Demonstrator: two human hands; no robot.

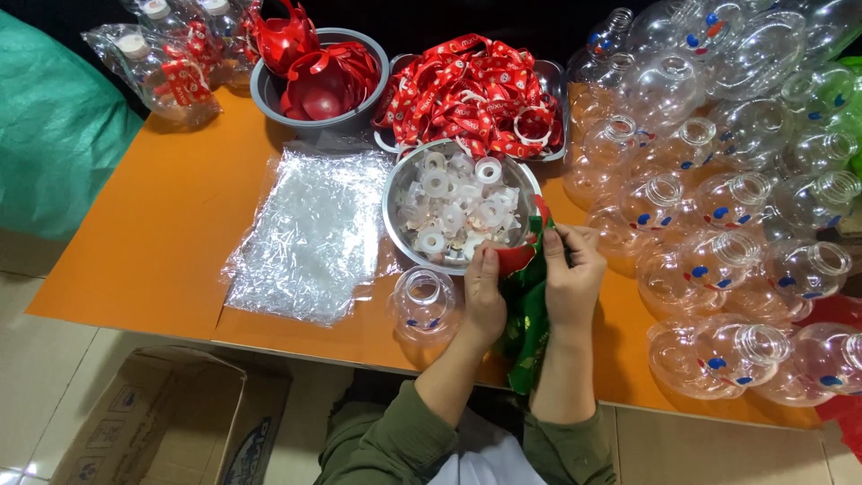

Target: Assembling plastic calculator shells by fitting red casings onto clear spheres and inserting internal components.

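An orange table (171, 224) is carrying a steel bowl of white rings (460, 205) just above the fingers (486, 260), a clear bottle (424, 304) left of them, and plastic bags (314, 232) farther left.

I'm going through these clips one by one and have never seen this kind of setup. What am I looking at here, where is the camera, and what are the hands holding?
There is no machine: a person works bare-handed, and the single camera sits on their head, looking down. Left hand and right hand together hold a red and green printed piece at the edge of an orange table. On the table lie a metal bowl of white plastic rings, a tray of red ribbons, a grey bowl of red parts, a clear plastic bag, one clear round bottle near the left hand, and many more bottles on the right.
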